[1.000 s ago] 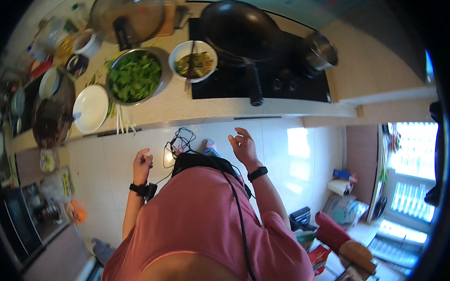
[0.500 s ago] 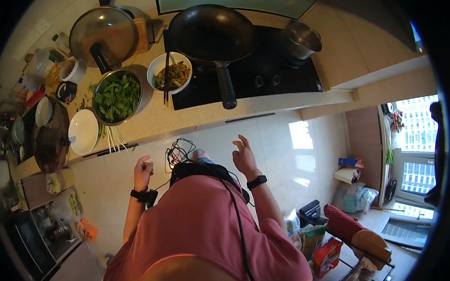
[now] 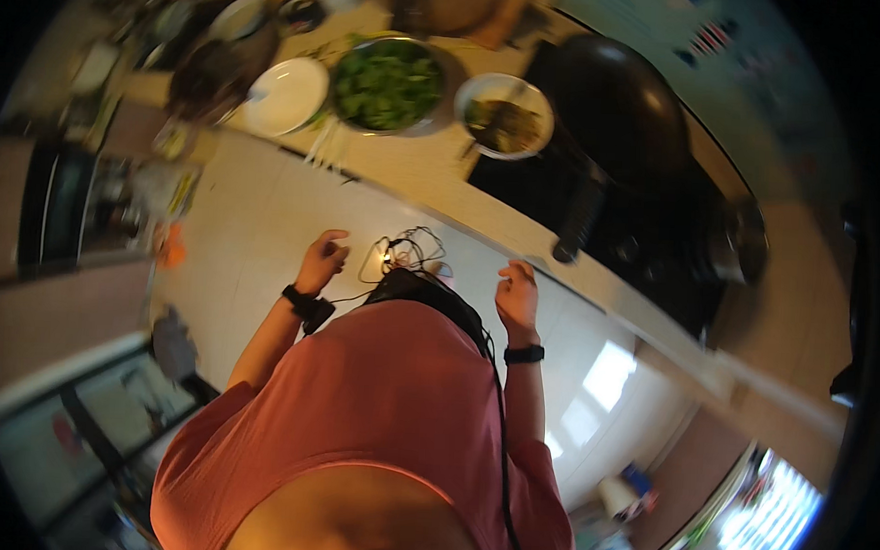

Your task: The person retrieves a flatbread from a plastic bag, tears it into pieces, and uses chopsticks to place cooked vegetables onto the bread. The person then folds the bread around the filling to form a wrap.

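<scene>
My left hand (image 3: 323,261) hangs in the air over the floor, a dark band with a small box at its wrist. Its fingers are loosely bent and apart, with nothing in them. My right hand (image 3: 518,297), a black band at its wrist, is also empty, fingers half curled and apart. Both are away from the counter (image 3: 405,167). On the counter lie a white plate (image 3: 286,97), a metal bowl (image 3: 368,127) of green leaves (image 3: 389,82), and a white bowl (image 3: 475,92) of cooked food (image 3: 503,125).
A dark wok (image 3: 620,107) stands on the black hob (image 3: 644,253), its handle (image 3: 582,217) pointing towards me. A metal pot (image 3: 739,245) sits at the hob's right. Tangled black cables (image 3: 412,245) hang in front of my waist. Shelving with an oven (image 3: 60,204) is at left.
My view and body have turned left, so counter and wok have swung right across the picture. Both hands remain empty; the right is drawn in closer, its fingers more curled.
</scene>
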The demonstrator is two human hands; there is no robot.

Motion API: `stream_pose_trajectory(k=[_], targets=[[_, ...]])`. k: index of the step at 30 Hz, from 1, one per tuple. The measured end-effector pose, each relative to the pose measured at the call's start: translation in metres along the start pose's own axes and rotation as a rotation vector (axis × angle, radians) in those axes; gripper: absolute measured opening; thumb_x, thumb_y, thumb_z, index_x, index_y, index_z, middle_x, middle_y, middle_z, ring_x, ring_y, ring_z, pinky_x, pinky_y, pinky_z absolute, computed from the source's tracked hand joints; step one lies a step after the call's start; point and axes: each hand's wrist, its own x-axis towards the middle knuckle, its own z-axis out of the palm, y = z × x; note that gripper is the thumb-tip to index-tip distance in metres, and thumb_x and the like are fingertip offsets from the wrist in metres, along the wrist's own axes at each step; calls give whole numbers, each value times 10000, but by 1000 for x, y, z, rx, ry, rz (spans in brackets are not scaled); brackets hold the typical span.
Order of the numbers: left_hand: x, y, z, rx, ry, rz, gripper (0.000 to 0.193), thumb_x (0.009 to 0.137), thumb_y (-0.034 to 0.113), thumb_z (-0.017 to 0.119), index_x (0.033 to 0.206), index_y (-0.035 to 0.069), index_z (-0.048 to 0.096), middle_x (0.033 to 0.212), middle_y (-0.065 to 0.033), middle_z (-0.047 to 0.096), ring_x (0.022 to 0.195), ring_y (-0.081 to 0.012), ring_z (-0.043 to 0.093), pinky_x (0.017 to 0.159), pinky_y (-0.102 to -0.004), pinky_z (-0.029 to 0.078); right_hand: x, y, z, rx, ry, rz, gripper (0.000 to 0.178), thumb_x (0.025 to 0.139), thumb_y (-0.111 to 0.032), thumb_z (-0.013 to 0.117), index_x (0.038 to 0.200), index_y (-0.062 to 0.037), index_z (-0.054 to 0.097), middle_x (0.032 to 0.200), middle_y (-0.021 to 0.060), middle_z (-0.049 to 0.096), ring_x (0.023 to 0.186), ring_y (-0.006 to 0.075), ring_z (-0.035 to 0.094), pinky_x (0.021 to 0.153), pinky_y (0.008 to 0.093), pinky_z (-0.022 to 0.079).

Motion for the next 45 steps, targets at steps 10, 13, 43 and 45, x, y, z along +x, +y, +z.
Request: stream_pose_trajectory(k=[10,13,43,45], targets=[[-72,-16,-10,-119,317,-178,293,882,150,632,1154,68,562,704,16,511,616,-81,500,571,-233,451,63,-47,65,79,-351,-209,154,765,60,501,864,17,610,998,172,601,902,357,598,777,394,492],[-88,-25,-30,-155,428,-203,296,878,166,647,1146,70,567,683,23,498,606,-72,493,552,-227,442,79,-75,83,57,-381,-320,135,767,53,513,858,15,606,1015,168,595,907,366,593,777,398,493],[-70,-103,-276,-429,593,-218,276,882,128,642,1137,54,564,629,39,491,576,-64,497,533,-212,436,171,-283,329,413,-495,82,234,873,-128,537,1068,1,531,890,123,669,619,174,640,546,303,506],[-70,-100,-276,-417,614,-227,281,882,134,646,1141,59,564,642,37,496,583,-64,499,534,-212,433,184,-283,339,532,-497,307,247,874,-154,531,1069,-3,532,904,111,669,662,167,642,563,293,500]])
